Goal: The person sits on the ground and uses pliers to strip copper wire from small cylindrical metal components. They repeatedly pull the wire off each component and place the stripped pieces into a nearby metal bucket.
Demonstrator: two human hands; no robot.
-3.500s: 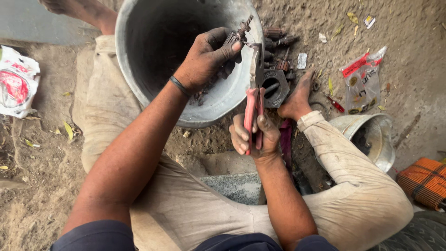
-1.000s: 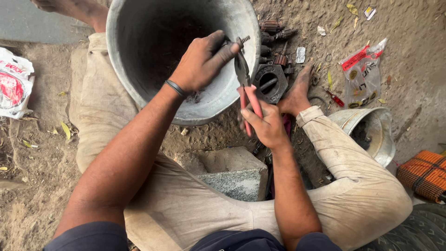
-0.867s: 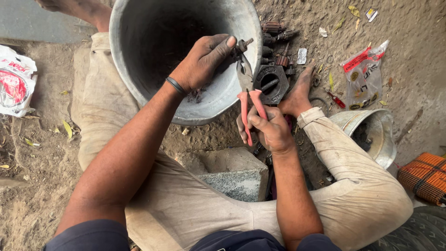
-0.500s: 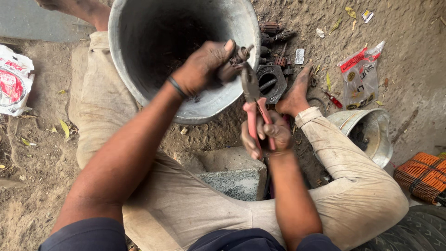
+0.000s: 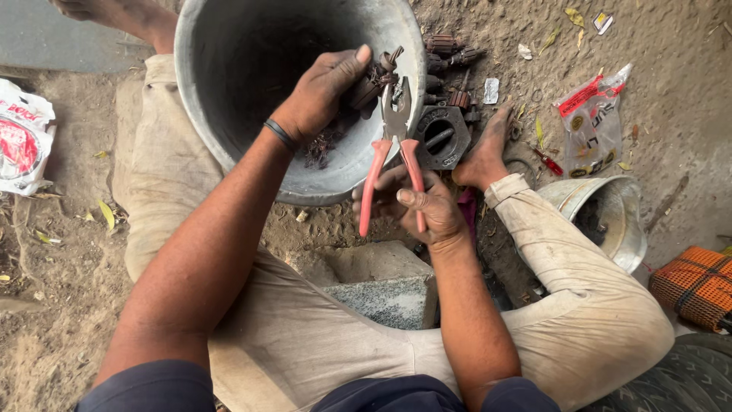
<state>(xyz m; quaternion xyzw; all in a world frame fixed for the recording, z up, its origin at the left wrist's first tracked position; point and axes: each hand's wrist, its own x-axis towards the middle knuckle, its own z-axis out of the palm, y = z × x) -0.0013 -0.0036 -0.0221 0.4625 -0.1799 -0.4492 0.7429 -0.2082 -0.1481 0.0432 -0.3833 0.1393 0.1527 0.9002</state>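
Pinched between left thumb and fingers: a small dark coil part (image 5: 371, 82) with copper wire, held over the near-right rim of the metal bucket (image 5: 229, 91). Left hand (image 5: 324, 91) closed on it, palm down, black band at the wrist. Right hand (image 5: 415, 206) wrapped round the red handles of the pliers (image 5: 393, 152); handles stand apart, fingers curled on the right handle, thumb across it. Plier nose points up and meets the coil part just below the left fingertips; cannot tell whether the nose bites the wire or only touches it.

Largest first. Ground is bare packed dirt (image 5: 61, 305). Bucket lies tilted, mouth toward the camera, dark scraps inside near its lower wall. Legs in pale trousers frame it: left leg along its left side, right knee bent at lower right, right foot (image 5: 488, 152) just beside a round dark housing (image 5: 442, 137). Grey stone block (image 5: 381, 294) sits between the legs, below the right hand. Smaller steel bowl (image 5: 610, 217) right of the right shin; orange woven mat (image 5: 698, 286) at the right edge. Clear plastic bag (image 5: 591, 126) upper right; red-and-white bag (image 5: 23, 137) at the left edge. More small coil parts (image 5: 450, 53) lie right of the bucket rim.

Open room: dirt to the left of the left leg; right side crowded.
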